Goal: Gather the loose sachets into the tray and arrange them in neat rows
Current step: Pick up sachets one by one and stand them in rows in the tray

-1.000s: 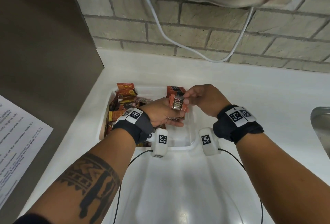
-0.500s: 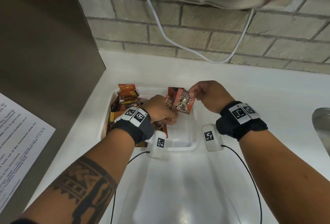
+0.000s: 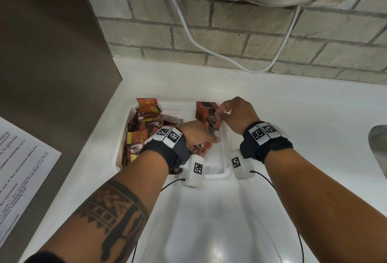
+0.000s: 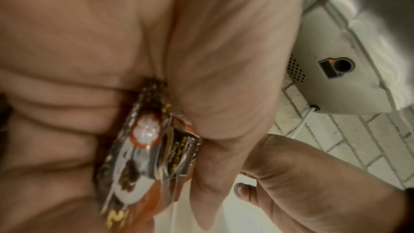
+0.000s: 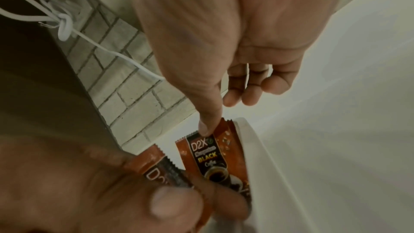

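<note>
A white tray [image 3: 224,172] stands on the counter. Orange-brown sachets [image 3: 144,128] lie jumbled along its left side. A short row of sachets [image 3: 206,108] stands on edge at its back right. My right hand [image 3: 219,114] pinches the top of one D2X black coffee sachet [image 5: 212,159] at the front of that row, beside the tray's right wall [image 5: 257,148]. My left hand [image 3: 209,139] is low in the tray's middle and grips a small bundle of sachets [image 4: 152,148]. The tray floor under the hands is hidden.
The white counter [image 3: 272,99] runs back to a brick wall [image 3: 230,32] with a hanging white cable [image 3: 188,36]. A hand dryer [image 4: 347,59] hangs overhead. A metal sink [image 3: 379,143] sits at the right edge, a grey panel with a printed paper [image 3: 21,168] at the left.
My right hand has taken one sachet from the left hand's bundle and carried it back and right to the standing row. The left hand has sunk lower into the tray.
</note>
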The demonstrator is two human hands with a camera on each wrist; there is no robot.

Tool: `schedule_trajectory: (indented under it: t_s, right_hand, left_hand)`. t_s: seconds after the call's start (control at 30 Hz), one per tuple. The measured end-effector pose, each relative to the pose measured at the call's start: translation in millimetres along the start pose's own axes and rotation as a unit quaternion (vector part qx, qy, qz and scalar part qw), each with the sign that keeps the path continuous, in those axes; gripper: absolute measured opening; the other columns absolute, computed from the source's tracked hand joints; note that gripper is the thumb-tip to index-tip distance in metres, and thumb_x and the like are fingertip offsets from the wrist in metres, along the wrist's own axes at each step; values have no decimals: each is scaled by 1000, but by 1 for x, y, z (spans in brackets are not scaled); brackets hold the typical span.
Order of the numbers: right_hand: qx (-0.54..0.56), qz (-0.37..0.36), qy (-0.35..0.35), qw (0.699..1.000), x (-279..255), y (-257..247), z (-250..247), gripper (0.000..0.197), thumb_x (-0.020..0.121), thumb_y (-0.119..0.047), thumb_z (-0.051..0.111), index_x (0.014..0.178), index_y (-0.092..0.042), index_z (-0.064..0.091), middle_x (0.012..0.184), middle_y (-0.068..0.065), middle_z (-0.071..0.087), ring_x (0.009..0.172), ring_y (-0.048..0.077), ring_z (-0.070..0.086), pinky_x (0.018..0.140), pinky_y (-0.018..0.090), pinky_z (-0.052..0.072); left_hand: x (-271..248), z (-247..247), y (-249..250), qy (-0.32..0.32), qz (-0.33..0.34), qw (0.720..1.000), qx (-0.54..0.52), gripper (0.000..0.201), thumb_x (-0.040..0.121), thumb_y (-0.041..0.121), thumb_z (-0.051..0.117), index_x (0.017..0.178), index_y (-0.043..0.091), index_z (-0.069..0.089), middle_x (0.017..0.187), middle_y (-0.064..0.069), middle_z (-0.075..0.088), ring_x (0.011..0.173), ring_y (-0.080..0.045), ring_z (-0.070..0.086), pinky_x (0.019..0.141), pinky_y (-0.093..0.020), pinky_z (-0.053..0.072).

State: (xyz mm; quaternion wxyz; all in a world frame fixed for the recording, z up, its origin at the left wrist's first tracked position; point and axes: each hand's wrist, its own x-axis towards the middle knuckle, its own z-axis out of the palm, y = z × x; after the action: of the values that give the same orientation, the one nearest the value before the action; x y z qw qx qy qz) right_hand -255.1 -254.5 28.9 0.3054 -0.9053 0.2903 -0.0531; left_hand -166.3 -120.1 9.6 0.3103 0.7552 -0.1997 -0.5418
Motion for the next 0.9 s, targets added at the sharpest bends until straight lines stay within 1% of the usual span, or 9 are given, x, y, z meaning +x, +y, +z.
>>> schedule_trajectory:
  t_s: [0.07, 0.23, 0.47, 0.57, 0.63, 0.7, 0.77, 0.83, 0.9]
  right_hand:
    - [-4, -8, 0, 1000, 2, 0, 2, 16, 89, -13, 63, 86, -18, 78, 89, -8, 55, 92, 15, 55, 80, 25, 40]
    - [4, -16, 3, 1000, 5, 1, 3, 14, 88, -11, 65, 90, -17, 78, 81, -18, 49, 89, 10, 53, 79, 21, 36]
    - [21, -8, -12, 1000, 9, 3, 7, 13, 85, -10, 69, 93, -19, 76, 83, -14, 54, 89, 13, 56, 78, 21, 38]
    - [27, -6, -12, 1000, 10, 3, 9, 13, 84, -10, 71, 93, -20, 75, 86, -10, 55, 87, 13, 56, 74, 20, 39]
    - [30, -9, -13, 999, 10, 4, 8, 14, 84, -10, 72, 93, -20, 74, 82, -13, 53, 85, 12, 56, 66, 15, 39]
    - [25, -13, -12, 1000, 10, 5, 8, 15, 83, -10, 72, 94, -19, 74, 81, -14, 53, 83, 12, 55, 65, 7, 36]
    - [24, -13, -11, 1000, 10, 7, 8, 16, 84, -10, 72, 96, -19, 74, 82, -15, 52, 83, 11, 55, 65, 5, 34]
    - [25, -13, -7, 1000, 9, 8, 9, 17, 84, -9, 73, 97, -20, 74, 83, -14, 52, 85, 12, 55, 65, 7, 35]
    - [29, -14, -5, 999, 8, 8, 9, 17, 84, -10, 74, 97, -20, 74, 86, -11, 54, 87, 12, 56, 67, 12, 36]
  left_hand:
    - [4, -1, -1, 6, 0, 1000, -6, 37, 93, 22, 73, 120, 1, 60, 84, -8, 63, 64, -17, 59, 56, -27, 57]
    - [8, -3, 0, 9, -1, 1000, -13, 26, 93, 22, 72, 108, 5, 61, 83, -8, 63, 65, -19, 58, 55, -27, 56]
    - [8, -2, 0, 3, 5, 1000, -16, 19, 94, 22, 72, 102, 9, 61, 83, -8, 62, 66, -19, 59, 57, -28, 56]
    - [9, 0, 0, 2, 8, 1000, -15, 18, 94, 22, 71, 101, 9, 61, 82, -8, 62, 64, -19, 59, 55, -27, 56]
    - [8, 0, -1, 0, 8, 1000, -16, 19, 94, 22, 71, 101, 8, 61, 82, -9, 61, 63, -19, 58, 54, -27, 57]
    - [8, 0, -1, -3, 8, 1000, -15, 20, 94, 22, 72, 101, 7, 61, 83, -9, 62, 64, -19, 59, 55, -27, 57]
    - [7, 0, -2, -3, 12, 1000, -16, 17, 94, 22, 72, 97, 8, 62, 82, -9, 62, 64, -19, 59, 57, -27, 57]
    - [6, 0, -2, -1, 16, 1000, -15, 16, 93, 22, 72, 93, 10, 62, 82, -9, 62, 64, -20, 59, 59, -28, 58]
    - [6, 1, -3, 0, 17, 1000, -15, 15, 93, 23, 72, 92, 11, 63, 82, -9, 63, 65, -20, 60, 62, -30, 58]
